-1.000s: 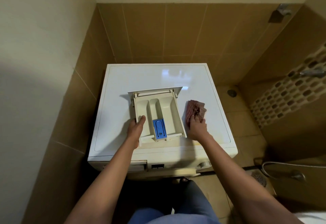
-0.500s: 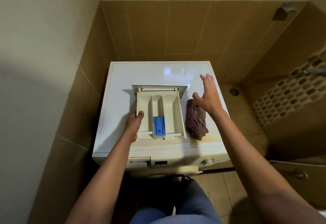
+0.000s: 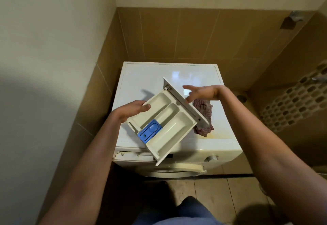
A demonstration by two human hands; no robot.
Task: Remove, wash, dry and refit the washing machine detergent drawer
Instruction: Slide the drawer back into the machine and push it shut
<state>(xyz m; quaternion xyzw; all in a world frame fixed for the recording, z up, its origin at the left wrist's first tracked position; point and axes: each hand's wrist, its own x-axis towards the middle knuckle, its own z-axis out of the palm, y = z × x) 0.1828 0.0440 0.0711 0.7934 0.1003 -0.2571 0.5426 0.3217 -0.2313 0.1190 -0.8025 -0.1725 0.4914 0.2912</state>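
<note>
The cream detergent drawer (image 3: 169, 118), with a blue insert (image 3: 150, 131) in its middle channel, is lifted off the white washing machine (image 3: 141, 76) and turned diagonally, front panel to the upper right. My left hand (image 3: 131, 108) grips its left side wall, thumb over the rim. My right hand (image 3: 201, 93) hovers just beyond the front panel with fingers spread, not holding it. The empty drawer slot (image 3: 134, 154) shows at the machine's front left.
A reddish checked cloth (image 3: 203, 116) lies on the machine top, right of the drawer. Tiled walls close in behind and on the left. A floor drain (image 3: 241, 98) sits to the right, and a control knob (image 3: 212, 158) is on the machine front.
My left hand has lifted the drawer off the machine top and rotated it clockwise. My right hand released the cloth and swung back toward the drawer's front panel.
</note>
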